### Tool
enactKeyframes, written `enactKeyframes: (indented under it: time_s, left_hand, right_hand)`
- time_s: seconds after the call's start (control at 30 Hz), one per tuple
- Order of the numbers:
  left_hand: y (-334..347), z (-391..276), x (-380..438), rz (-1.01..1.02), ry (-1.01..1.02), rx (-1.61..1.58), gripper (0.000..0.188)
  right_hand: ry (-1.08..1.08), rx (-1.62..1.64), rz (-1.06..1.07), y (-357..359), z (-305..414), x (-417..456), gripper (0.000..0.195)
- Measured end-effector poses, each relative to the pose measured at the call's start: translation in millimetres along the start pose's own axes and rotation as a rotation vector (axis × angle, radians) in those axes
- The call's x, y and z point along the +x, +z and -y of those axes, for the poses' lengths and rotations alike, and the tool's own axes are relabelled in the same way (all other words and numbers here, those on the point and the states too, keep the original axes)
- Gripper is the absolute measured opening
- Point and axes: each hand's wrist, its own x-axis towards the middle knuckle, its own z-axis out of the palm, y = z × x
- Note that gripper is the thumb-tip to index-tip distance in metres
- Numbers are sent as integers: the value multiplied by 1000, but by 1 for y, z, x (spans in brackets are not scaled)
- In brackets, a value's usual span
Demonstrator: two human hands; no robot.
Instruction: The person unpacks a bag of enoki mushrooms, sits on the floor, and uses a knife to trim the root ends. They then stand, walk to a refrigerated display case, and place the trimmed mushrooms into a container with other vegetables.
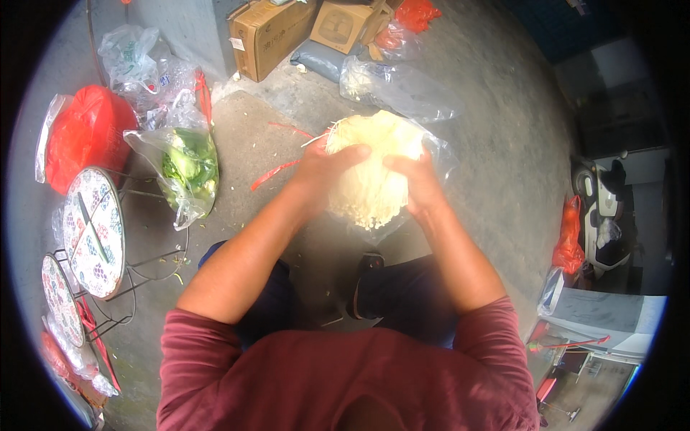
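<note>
A large bunch of enoki mushrooms (pixel 377 172) is held up in front of me between both hands. My left hand (pixel 329 167) grips its left side, thumb across the front. My right hand (pixel 418 175) grips the right side, its thumb also on the front. The small round caps point toward me, and the pale root end faces away. Most of my fingers are hidden behind the bunch. Under it shows part of a clear plastic bag (pixel 447 156), mostly covered. Red plastic strips (pixel 275 173) lie to the left of the bunch.
A clear bag with green vegetables (pixel 188 167) stands left, near a round patterned stool (pixel 94 231) with a knife (pixel 92 226) on it. Cardboard boxes (pixel 272 40) and a clear bag with more pale mushrooms (pixel 399 89) lie ahead. A red plastic bag (pixel 89 134) sits at far left.
</note>
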Motion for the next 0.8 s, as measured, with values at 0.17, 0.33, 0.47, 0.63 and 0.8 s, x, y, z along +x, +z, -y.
enactKeyframes:
  time_s: [0.17,0.33,0.47,0.63,0.8]
  left_hand:
    - [-14,3,8,40,-31,-150,42]
    - [-17,-4,3,90,-53,-147,59]
    - [-18,-9,2,191,3,-240,63]
    - [-16,-16,1,255,71,-328,69]
    - [-20,-21,-2,262,118,-353,72]
  right_hand:
    - [99,81,-20,-3,7,-2,46]
    - [136,203,-25,-16,2,1,44]
    - [171,232,-118,-19,5,0,50]
    - [66,450,59,-36,2,3,59]
    - [-23,461,46,-26,9,0,69]
